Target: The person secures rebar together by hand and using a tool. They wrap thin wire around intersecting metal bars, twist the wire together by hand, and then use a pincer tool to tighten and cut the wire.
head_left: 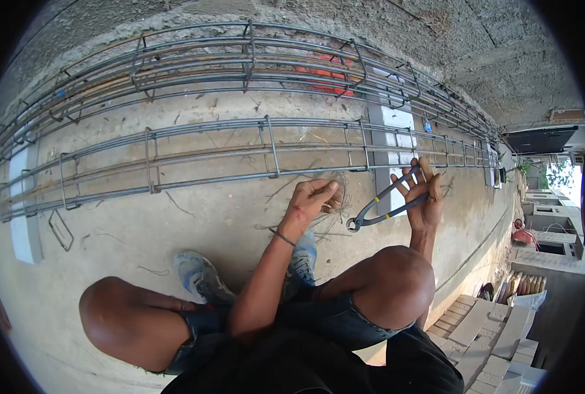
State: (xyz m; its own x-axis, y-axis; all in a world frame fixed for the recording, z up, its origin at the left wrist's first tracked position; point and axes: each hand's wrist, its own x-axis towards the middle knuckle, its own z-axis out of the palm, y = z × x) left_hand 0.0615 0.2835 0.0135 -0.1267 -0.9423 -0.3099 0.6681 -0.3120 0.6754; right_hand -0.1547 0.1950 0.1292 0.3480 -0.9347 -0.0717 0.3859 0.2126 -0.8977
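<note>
My right hand [425, 196] holds a pair of end-cutting pincers [364, 221] by its dark handles, which have yellow bands. The handles are spread apart and the jaws point left toward my other hand. My left hand [316, 198] has its fingers curled together in a pinch; whatever is between them is too small to make out. Loose thin wires [332, 226] lie on the floor around and beneath that hand. Just beyond both hands runs a long steel rebar cage [272, 148] with rectangular stirrups, raised on white blocks.
A second rebar cage [248, 59] runs behind the first, by a rough wall. White blocks [26, 238] support the cages. A bent stirrup [61, 230] lies on the concrete at left. Something red [328, 73] sits behind the far cage. Pale blocks [473, 322] are stacked at right.
</note>
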